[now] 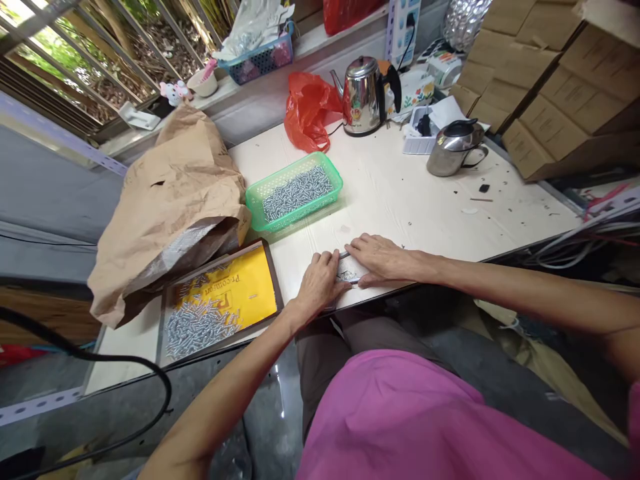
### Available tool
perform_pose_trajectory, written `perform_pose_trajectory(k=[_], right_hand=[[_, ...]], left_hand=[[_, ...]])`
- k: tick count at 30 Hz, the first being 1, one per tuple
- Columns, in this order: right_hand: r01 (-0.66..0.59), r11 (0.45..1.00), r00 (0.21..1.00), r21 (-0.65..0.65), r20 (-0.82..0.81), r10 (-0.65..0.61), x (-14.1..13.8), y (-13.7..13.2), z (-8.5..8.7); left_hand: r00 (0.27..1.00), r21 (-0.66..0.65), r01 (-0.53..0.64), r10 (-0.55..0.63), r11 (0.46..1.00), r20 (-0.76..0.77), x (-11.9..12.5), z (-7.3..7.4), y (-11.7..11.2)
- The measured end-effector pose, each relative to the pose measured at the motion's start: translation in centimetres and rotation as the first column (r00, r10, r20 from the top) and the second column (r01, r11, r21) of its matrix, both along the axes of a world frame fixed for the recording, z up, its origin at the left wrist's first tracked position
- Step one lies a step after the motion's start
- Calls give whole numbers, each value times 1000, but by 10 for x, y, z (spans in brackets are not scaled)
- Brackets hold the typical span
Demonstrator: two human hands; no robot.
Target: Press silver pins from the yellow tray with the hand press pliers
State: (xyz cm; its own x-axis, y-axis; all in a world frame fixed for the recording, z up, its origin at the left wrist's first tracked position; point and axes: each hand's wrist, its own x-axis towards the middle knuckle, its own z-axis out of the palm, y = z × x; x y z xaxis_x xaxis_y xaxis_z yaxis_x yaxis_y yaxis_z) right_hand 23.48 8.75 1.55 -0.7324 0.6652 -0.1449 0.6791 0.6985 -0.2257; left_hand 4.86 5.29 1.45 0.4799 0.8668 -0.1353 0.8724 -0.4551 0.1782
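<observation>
Pinching a small flat thing (349,269) by both ends, my left hand (320,283) and right hand (381,259) rest on the table (375,193) near the green basket (301,215).

Clocked from the middle of the view, a crumpled red bag (306,113) lies at 12 o'clock, just beside a shiny kettle (363,100) standing between 12 and 1. At 2 o'clock stands a metal jug (443,159), near a small white basket (417,145), with stacked cardboard boxes (520,73) farther out. A black cord (115,358) curves at 8, a brown paper bag (175,167) slumps between 9 and 10, and at 11 a blue basket (265,61) sits on the windowsill (330,43).
</observation>
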Motion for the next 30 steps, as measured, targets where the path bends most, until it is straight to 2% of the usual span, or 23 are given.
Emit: perform_pose_trajectory(k=[4, 7, 11, 15, 19, 22, 25, 28, 30], right_hand=[[-14, 1000, 998, -2, 66, 14, -5, 0, 7], [5, 1000, 997, -13, 75, -4, -9, 0, 2], [1, 1000, 1000, -21, -23, -2, -8, -2, -12], [36, 999, 998, 17, -43, -36, -2, -3, -9], [-80, 995, 996, -52, -52, 78, 9, 8, 0], [-43, 999, 998, -29, -41, 42, 12, 26, -4], [38, 997, 997, 65, -63, -34, 7, 47, -10], [76, 992, 997, 103, -32, -73, -9, 57, -6], [4, 991, 999, 134, -48, 2, -27, 50, 0]], left_hand=[[994, -44, 106, -107, 993, -18, 1, 4, 11], [986, -56, 163, -164, 985, -23, 2, 1, 11], [994, 0, 107, -107, 994, -29, 4, -8, 6], [998, 51, 54, -56, 997, 29, 5, -16, -2], [981, 205, 13, -51, 979, 185, 6, -32, -29], [952, 254, 37, -111, 966, 284, 12, -46, -55], [936, 238, 20, -101, 971, 337, 19, -53, -69], [928, 234, -12, -77, 972, 364, 24, -54, -69], [917, 239, -24, -74, 971, 393, 26, -56, -66]])
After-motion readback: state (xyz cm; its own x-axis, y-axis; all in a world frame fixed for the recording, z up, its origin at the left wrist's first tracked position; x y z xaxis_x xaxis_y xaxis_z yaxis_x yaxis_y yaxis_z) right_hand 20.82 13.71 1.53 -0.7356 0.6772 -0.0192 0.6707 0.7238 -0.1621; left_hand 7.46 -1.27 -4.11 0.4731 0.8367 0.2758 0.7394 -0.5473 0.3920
